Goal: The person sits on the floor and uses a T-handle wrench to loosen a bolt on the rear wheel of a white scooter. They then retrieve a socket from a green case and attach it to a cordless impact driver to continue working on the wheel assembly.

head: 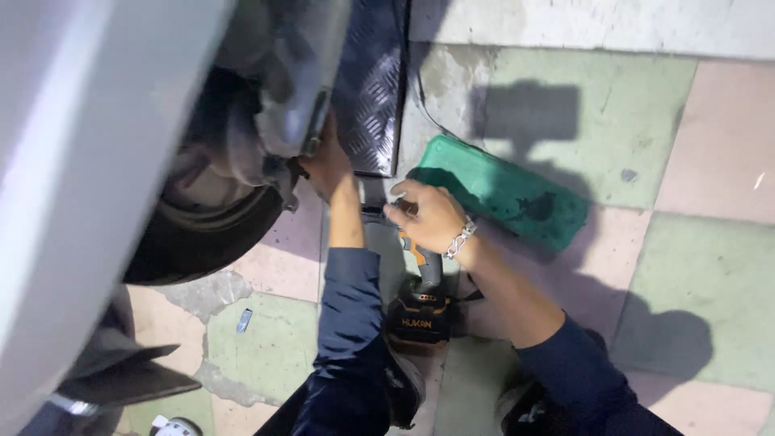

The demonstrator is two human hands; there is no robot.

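Grip matters: my right hand (428, 216) clasps the cordless impact wrench (420, 299) on the floor at six o'clock, so I steady it while my left hand (327, 165), its closure hidden, braces at the brake assembly (278, 113) at ten o'clock.

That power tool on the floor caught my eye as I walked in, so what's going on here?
A person crouches beside a raised grey car. Their left hand reaches up into the wheel well against the grey metal brake assembly. Their right hand, wearing a silver bracelet, holds the top of a black-and-orange cordless power tool standing on the tiled floor. A green flat pad lies just beyond.
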